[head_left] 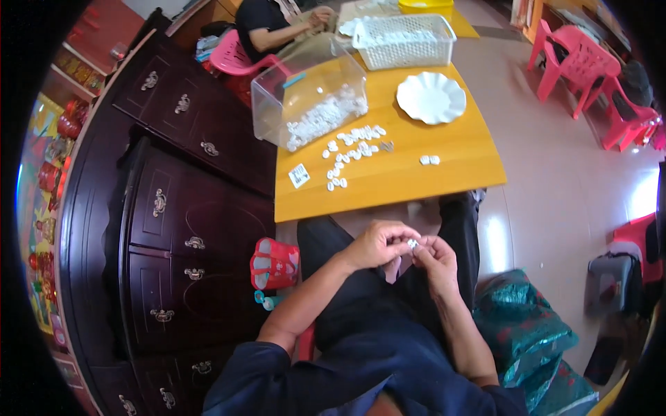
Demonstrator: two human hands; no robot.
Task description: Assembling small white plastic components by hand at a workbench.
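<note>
Over my lap, just off the table's front edge, my left hand and my right hand meet fingertip to fingertip. Pinched between them is a small white plastic piece, too small to make out in detail. On the yellow table lie scattered small white pieces, with a pair of white pieces set apart to the right. A clear plastic bin holds a heap of similar pieces. Beside it, farther right, sits a white scalloped plate.
A white basket of white pieces and a yellow tub stand at the far end, near another person. A dark wooden cabinet lines the left. Green bags lie on the right floor; a red bag stands left.
</note>
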